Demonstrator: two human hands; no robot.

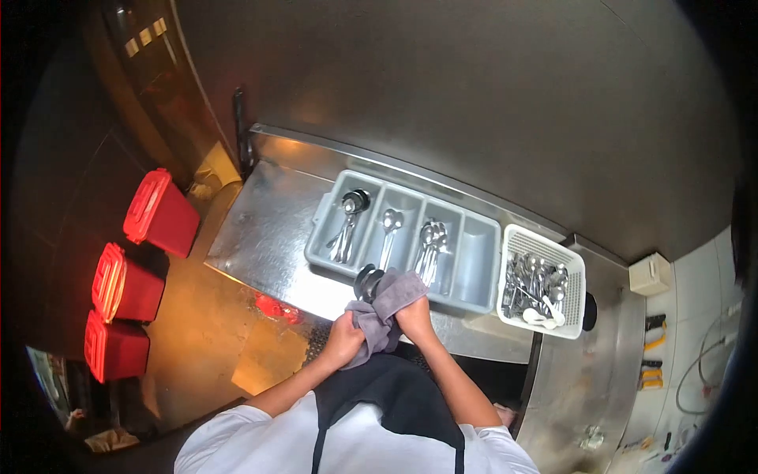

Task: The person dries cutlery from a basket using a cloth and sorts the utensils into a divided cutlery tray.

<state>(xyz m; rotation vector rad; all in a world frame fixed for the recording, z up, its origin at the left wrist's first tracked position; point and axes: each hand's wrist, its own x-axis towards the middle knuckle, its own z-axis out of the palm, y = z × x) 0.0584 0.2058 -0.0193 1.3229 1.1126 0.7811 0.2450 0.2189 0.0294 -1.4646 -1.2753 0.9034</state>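
A grey-purple cloth [377, 322] is bunched between my hands in front of the grey cutlery tray. My left hand [346, 340] grips the cloth's left side. My right hand [413, 317] holds its right side. Dark round utensil heads [369, 283] stick out above the cloth, their lower parts hidden by it. The grey tray [478, 272] has several compartments. Its leftmost one holds dark ladles and metal utensils [346, 229], the second a few spoons [390, 229], the third a bunch of spoons [430, 245]. The rightmost compartment shows a bare bottom.
A white perforated basket [578, 288] of mixed cutlery and white spoons stands right of the tray on the steel counter [268, 213]. Red lidded bins [170, 217] are at the left. Yellow-handled tools [654, 378] and a small white box [650, 274] are at the right.
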